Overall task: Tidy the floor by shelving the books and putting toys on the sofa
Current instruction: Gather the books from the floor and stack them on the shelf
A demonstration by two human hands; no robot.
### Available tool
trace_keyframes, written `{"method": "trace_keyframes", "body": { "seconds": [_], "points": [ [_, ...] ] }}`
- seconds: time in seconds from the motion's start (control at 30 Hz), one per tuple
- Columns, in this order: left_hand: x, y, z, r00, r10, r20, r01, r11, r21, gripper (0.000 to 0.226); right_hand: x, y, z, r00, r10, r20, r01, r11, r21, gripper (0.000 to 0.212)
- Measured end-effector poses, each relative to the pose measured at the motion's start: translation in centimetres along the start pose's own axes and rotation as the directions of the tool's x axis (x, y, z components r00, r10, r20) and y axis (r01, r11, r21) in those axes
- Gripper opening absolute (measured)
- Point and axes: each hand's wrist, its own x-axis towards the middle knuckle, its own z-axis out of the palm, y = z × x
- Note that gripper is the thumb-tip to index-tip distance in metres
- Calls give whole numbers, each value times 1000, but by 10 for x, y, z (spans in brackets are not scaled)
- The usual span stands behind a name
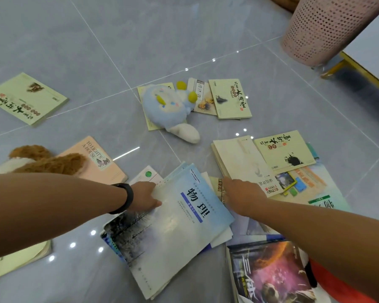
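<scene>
Blue physics book (173, 224) flat on floor (74, 51), long axis diagonal between hands. Left hand (146, 199) fingers clamped on its left edge; right hand (242, 195) fingers hidden, grip unclear, reaching beside right edge.

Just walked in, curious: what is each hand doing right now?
Left hand: grips the edge of the blue textbook.
Right hand: on the book pile, fingers hidden; cannot tell.

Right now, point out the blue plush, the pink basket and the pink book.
blue plush (162, 106): head view, on its round face.
pink basket (324, 29): head view, on its perforated wall.
pink book (105, 165): head view, on its cover, below the title.
</scene>
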Motion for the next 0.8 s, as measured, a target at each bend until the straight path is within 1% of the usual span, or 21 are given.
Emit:
{"method": "trace_keyframes", "body": {
  "seconds": [0.03, 0.1, 0.17, 0.2, 0.27, 0.33, 0.37, 0.43, 0.47, 0.53, 0.57, 0.63, 0.73, 0.77, 0.8],
  "points": [
    [0, -1, -1, 999, -15, -32, 16, 1000, 24, 45, 2, -1, 1, 999, 4, -41, -4, 1000, -1, 22],
    [1, -6, -5, 994, -48, -97, 53, 997, 50, 51, 6, -2, 4, 996, 31, -86, -24, 996, 88, 23],
    [1, -11, -10, 981, -92, -171, 95, 995, 12, 53, 12, -1, 7, 990, 73, -118, -47, 976, 210, 25],
    [1, -12, -12, 971, -116, -210, 113, 993, -26, 51, 15, 1, 9, 987, 83, -137, -52, 975, 217, 27],
    [0, -16, -14, 955, -149, -255, 132, 988, -83, 43, 19, 6, 14, 983, 112, -145, -92, 986, 137, 43],
    [2, -19, -14, 956, -126, -265, 109, 991, -76, 40, 20, 14, 18, 981, 169, -98, -162, 983, 83, 60],
    [3, -22, -14, 958, -103, -267, 88, 994, -71, 42, 19, 19, 20, 980, 192, -59, -189, 980, 55, 70],
    [5, -30, -11, 965, -66, -252, 49, 996, -75, 60, 18, 25, 25, 977, 212, -18, -212, 977, -12, 89],
    [5, -34, -10, 971, -56, -234, 39, 996, -74, 72, 18, 26, 28, 977, 213, -25, -214, 976, -36, 93],
    [4, -39, -12, 982, -45, -181, 35, 998, -55, 95, 19, 24, 31, 976, 215, -47, -218, 973, -74, 90],
    [5, -41, -14, 986, -37, -160, 31, 999, -41, 103, 19, 22, 30, 976, 210, -54, -215, 972, -99, 83],
    [7, -41, -21, 992, -13, -127, 11, 1000, -20, 110, 21, 24, 23, 980, 179, -88, -190, 973, -135, 65],
    [7, -40, -29, 997, 16, -73, -19, 999, -41, 115, 22, 39, 6, 978, 166, -129, -171, 985, -34, 37],
    [8, -39, -30, 998, 27, -53, -30, 998, -51, 117, 23, 46, 1, 977, 171, -129, -172, 985, 3, 34],
    [8, -38, -31, 998, 42, -42, -44, 998, -53, 118, 24, 54, -3, 976, 180, -124, -177, 984, 33, 37]
  ]
}}
